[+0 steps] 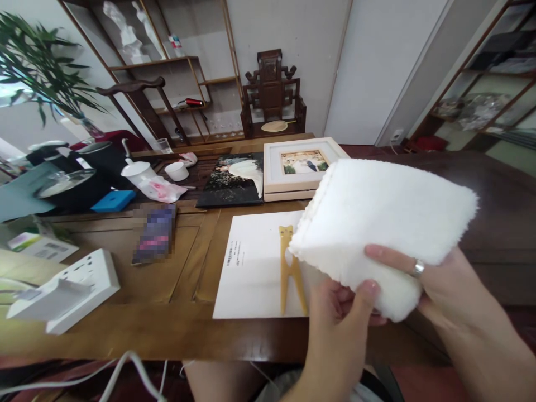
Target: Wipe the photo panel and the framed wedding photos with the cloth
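The left hand (341, 329) and right hand (441, 282) (a silver ring (417, 268) on the latter) hold a folded white fleece cloth (389, 206) pinched in their fingers (389, 257); left of the fingers a yellow cat-headed stand (285, 273) lies on a white panel (253, 279) on the bench (167, 335), with a framed photo (305, 162) beyond them

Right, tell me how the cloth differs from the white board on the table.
The cloth is held up by the left hand and right hand; the board lies flat on the table. The cloth looks fluffy, the board smooth. The cloth's left edge is wavy, the board's straight. Both are white.
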The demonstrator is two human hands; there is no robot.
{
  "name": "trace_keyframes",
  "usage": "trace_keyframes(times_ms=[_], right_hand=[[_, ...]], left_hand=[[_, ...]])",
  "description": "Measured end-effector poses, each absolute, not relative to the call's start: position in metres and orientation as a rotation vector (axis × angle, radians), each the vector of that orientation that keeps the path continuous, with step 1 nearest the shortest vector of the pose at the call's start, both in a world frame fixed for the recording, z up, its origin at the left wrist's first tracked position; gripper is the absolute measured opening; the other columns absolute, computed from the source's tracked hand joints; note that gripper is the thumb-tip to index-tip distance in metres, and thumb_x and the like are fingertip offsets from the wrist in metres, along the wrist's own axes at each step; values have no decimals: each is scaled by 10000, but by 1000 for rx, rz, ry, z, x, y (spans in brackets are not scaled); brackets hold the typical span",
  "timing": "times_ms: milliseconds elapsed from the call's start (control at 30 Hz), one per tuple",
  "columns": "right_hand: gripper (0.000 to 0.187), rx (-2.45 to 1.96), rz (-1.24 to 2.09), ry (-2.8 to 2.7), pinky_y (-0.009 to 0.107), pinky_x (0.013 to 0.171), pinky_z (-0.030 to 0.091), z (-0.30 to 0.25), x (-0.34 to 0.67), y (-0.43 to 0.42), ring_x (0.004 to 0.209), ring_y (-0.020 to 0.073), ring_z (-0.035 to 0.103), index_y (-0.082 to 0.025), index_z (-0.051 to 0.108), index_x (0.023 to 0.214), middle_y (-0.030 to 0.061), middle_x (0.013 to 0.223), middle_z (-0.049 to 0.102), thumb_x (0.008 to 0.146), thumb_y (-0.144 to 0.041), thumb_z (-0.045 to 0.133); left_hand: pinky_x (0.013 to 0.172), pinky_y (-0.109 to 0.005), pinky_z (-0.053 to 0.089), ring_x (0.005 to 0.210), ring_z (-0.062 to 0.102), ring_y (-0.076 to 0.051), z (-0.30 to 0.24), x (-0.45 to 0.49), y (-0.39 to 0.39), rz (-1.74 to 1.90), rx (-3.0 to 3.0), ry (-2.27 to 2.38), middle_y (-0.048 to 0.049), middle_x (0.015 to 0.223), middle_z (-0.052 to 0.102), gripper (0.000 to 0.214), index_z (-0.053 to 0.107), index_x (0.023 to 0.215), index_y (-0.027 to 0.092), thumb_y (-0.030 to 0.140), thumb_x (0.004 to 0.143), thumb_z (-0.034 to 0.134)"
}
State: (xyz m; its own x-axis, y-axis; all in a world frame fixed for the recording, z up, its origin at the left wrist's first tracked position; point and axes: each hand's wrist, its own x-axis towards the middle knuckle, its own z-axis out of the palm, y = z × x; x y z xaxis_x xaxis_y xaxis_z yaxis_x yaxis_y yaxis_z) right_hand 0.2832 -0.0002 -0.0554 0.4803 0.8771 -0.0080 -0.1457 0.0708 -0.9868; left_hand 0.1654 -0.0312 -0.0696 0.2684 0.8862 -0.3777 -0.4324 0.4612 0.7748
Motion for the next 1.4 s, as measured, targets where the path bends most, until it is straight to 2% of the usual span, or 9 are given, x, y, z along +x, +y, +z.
trace_keyframes(times_ms=[167, 267, 333, 633, 833, 967, 1133, 1300, 1400], right_hand=[[666, -1332, 621, -825, 380, 747, 589, -52, 289, 2, 986, 292, 633, -239, 640, 1051, 57, 1077, 668, 432, -278, 882], [715, -1413, 518, -934, 470, 842, 537, -52, 292, -1, 1034, 314, 607, -246, 626, 1080, 63, 1091, 662, 418, -327, 882], [736, -1461, 567, -1036, 495, 831, 539, -54, 293, -3, 1012, 324, 616, -248, 611, 1111, 67, 1077, 668, 431, -351, 874], [834, -1404, 906, -1110, 340, 682, 608, -57, 299, 1, 952, 282, 651, -283, 542, 1220, 46, 1100, 674, 454, -283, 872], [807, -1325, 1061, -1008, 320, 662, 610, -56, 297, 5, 943, 272, 654, -287, 561, 1197, 37, 1071, 683, 454, -254, 874], [803, -1336, 1051, -995, 342, 688, 607, -57, 299, 7, 961, 278, 646, -282, 559, 1193, 46, 1089, 676, 454, -254, 872], [767, -1349, 1037, -991, 375, 685, 606, -54, 303, 7, 945, 294, 650, -263, 573, 1166, 60, 1091, 676, 457, -242, 865], [732, -1338, 1090, -955, 356, 563, 610, -46, 306, 3, 856, 304, 672, -255, 586, 1145, 74, 1032, 696, 467, -248, 859], [703, -1355, 1058, -991, 340, 605, 609, -46, 308, 1, 891, 289, 665, -255, 597, 1130, 67, 1048, 692, 476, -256, 855]], left_hand=[[466, -224, 413, 472, 543, -104, -58, 133, -26, 954, 1099, 1113, -27, 566, 618, 337, 643, 703, 145, 442, 839, 559], [556, -248, 411, 602, 531, -119, -51, 115, -12, 1259, 1484, 1399, -22, 719, 628, 161, 650, 837, 189, 344, 807, 625], [608, -263, 419, 687, 541, -134, -51, 109, -3, 1238, 1586, 1405, -37, 852, 644, 208, 635, 943, 200, 336, 786, 650], [699, -273, 442, 761, 567, -141, -57, 106, 7, 1144, 1276, 1191, -25, 802, 624, 234, 505, 655, 182, 291, 755, 686], [723, -272, 439, 824, 559, -150, -56, 104, 11, 1070, 1102, 953, -21, 866, 601, 250, 512, 933, 211, 252, 759, 688], [685, -238, 423, 802, 515, -125, -52, 104, 12, 1077, 1144, 871, -8, 845, 553, 138, 487, 809, 198, 252, 823, 613], [522, -193, 346, 608, 406, -82, -52, 101, 13, 1038, 1217, 907, 40, 710, 456, 197, 422, 730, 209, 242, 839, 583], [486, -209, 343, 507, 420, -78, -57, 100, 11, 916, 1454, 1204, 54, 632, 461, 127, 488, 792, 216, 298, 839, 573], [556, -217, 404, 568, 493, -91, -55, 100, 8, 955, 1487, 1202, 43, 664, 520, 130, 489, 840, 221, 292, 821, 596]])
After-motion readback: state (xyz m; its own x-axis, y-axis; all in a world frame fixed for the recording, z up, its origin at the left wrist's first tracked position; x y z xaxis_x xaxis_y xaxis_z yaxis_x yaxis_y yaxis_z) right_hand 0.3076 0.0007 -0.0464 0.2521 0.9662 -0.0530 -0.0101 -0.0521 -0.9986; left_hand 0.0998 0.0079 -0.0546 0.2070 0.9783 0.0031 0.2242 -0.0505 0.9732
